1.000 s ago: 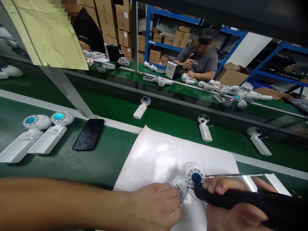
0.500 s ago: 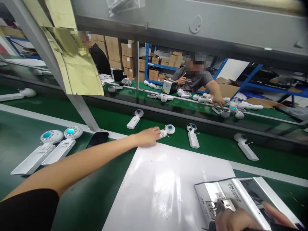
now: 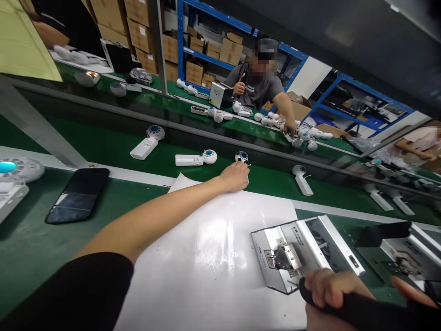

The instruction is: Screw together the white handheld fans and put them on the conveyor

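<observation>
My left hand (image 3: 236, 177) reaches across the white sheet (image 3: 210, 248), its fingers closed over the handle of a white round-headed device (image 3: 241, 157). Dark spots ring the device's blue centre, and most of its handle is hidden under my hand. In my right hand (image 3: 334, 289), low on the right, is a black electric screwdriver (image 3: 365, 305), with its thin tip pointing left. Just beyond that tip stands a silver metal box (image 3: 289, 250) with a bracket on its front. Left of my left hand lies another white device (image 3: 195, 158).
More white devices lie along the green surface, among them one on the left (image 3: 147, 143) and one on the right (image 3: 303, 180). A black phone (image 3: 78, 195) is at left. A second metal box (image 3: 401, 257) stands right. Across the divider, a co-worker (image 3: 263, 82) handles similar parts.
My left hand has moved right, from one white device to another. The view has swung right, bringing the second metal box into sight. My right hand still grips the screwdriver.
</observation>
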The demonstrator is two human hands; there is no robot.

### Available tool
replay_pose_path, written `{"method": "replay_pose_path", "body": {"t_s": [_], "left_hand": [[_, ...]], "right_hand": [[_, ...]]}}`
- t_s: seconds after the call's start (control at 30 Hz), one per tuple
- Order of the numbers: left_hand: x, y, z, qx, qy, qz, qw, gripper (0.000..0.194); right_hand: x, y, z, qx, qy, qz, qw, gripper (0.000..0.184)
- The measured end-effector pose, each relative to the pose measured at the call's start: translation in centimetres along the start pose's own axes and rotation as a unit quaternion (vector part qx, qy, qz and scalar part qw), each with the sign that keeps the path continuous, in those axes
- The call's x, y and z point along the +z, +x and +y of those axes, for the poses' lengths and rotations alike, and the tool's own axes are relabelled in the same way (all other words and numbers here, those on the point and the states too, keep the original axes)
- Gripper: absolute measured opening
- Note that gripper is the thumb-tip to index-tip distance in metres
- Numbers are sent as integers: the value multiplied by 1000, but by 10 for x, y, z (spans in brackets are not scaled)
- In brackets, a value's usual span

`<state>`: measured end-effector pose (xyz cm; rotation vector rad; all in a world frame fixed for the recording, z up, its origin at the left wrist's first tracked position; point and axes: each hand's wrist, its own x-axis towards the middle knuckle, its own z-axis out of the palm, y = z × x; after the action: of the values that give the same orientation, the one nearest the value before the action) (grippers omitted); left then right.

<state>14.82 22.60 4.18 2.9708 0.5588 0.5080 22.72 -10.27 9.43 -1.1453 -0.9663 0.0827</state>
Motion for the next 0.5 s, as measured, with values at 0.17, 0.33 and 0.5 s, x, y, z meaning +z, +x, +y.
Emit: {"method": "replay_pose_path", "body": {"t_s": [0.17,0.33,0.5], "left_hand": [[13,14,-4,-15,-43,30,999,33],[-13,-51,9,-16,-105,105,989,43],[-29,-154,72,128,-163,96,974,36]], "right_hand": [[59,12,2,-41,-70,113,990,68],[69,-4,4,-20,-109,131,985,66],[51,-8,-6,109,25,2,994,55]]}}
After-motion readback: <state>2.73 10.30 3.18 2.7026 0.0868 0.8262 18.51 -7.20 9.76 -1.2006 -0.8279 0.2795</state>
